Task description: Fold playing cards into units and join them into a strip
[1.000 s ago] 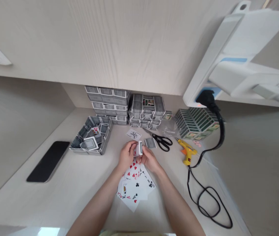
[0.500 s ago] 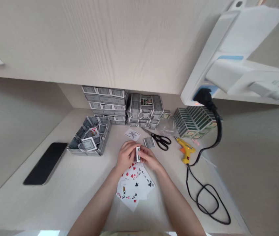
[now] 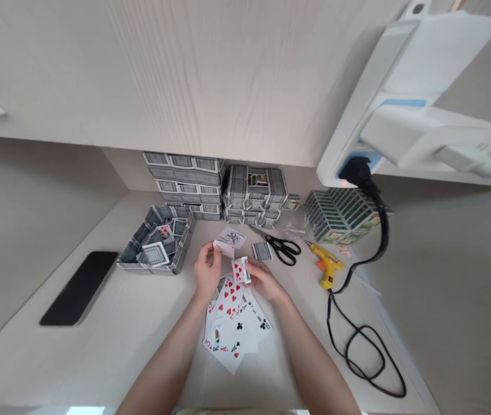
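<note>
White card (image 3: 224, 248) pinched by the left hand (image 3: 207, 271), hearts card (image 3: 239, 270) by the right hand (image 3: 265, 280)

The white card is held at its left end between thumb and fingertips; the remaining fingers are curled in, and whether they touch it cannot be told. The hearts card, one edge folded over, is gripped between the right thumb and fingers, which are partly hidden. The two cards are kept slightly apart, and the hearts card is held over the upper part of a spread of face-up cards (image 3: 230, 335).

Beyond the hands, a joker card (image 3: 233, 237) is partly overlapped by the white card in this view. A face-down card (image 3: 262, 251) is laid just beside the scissors (image 3: 285, 250). Room on the right is bounded by the glue gun (image 3: 330, 262) and its looped cable (image 3: 385, 236), on the left by a tray (image 3: 183, 253) of cards. A wide stretch of pale tabletop (image 3: 150, 311) is left between the left forearm and the phone (image 3: 79, 288). The far edge is lined with stacked boxes (image 3: 190, 176).
</note>
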Motion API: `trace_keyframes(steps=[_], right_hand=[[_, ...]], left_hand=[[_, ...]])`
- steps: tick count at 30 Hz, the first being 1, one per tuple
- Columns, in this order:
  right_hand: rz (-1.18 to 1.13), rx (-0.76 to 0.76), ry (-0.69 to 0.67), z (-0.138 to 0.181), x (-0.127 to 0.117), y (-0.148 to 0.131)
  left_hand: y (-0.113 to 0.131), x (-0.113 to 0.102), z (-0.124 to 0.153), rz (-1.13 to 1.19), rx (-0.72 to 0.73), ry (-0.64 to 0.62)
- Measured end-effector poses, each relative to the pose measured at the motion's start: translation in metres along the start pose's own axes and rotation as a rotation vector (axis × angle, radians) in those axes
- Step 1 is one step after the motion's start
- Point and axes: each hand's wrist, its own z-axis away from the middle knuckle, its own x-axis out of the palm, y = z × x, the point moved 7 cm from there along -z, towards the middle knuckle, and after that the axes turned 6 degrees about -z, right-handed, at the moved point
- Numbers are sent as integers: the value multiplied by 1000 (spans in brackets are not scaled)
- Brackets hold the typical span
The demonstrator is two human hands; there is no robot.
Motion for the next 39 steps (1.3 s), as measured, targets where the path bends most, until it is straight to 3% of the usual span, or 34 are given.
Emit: trace_keyframes(steps=[5, 13, 17, 23, 33, 39], right_hand=[[-164, -154, 148, -4, -17, -9], [-132, -228, 296, -4, -30, -14], [-26, -247, 250, -5, -23, -17], [83, -193, 215, -5, -23, -15], [136, -148, 190, -4, -25, -11], [139, -141, 173, -4, -23, -12]], left_hand=[[12, 4, 4, 23, 66, -57], [66, 18, 30, -165, 548, -329], [73, 23, 34, -210, 652, -418], [60, 22, 30, -273, 587, -395], [58, 27, 31, -157, 487, -557], [53, 27, 30, -158, 437, -539]])
